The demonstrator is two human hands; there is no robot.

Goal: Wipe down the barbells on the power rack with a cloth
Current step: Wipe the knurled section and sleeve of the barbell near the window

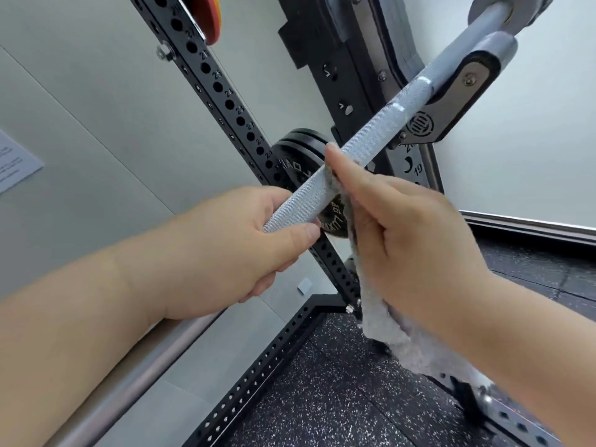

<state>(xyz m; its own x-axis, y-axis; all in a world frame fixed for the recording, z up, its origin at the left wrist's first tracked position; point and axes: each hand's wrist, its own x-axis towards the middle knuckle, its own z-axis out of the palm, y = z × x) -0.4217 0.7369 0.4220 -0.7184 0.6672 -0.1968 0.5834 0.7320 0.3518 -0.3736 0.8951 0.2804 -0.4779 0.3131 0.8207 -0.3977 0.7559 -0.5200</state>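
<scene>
Across the rack: the barbell [371, 133] slants from lower left to upper right, and its knurled shaft lies in a J-hook [451, 101] at the upper right.
Left hand: the left hand [232, 240] grips the lower stretch of the barbell, with the fingers curled over the top and the thumb closed on the near side.
Right hand: the right hand [403, 233] grasps the cloth against the shaft just above the left hand. Its thumb lies straight along the bar, and its fingers are hidden behind.
Cloth: the grey cloth [383, 321] is bunched between the right palm and the barbell, and its loose end hangs below the wrist.
Upright: a black upright [213, 82] with numbered holes crosses behind the bar.
Plates: black weight plates [300, 146] sit behind the shaft, partly covered by both hands. An orange plate [211, 17] shows at the top edge.
Base: a perforated base beam [264, 366] borders the speckled rubber floor [322, 401].
Wall: a pale wall [96, 101] carries a paper notice [16, 162] at the far left, too blurred to read.
</scene>
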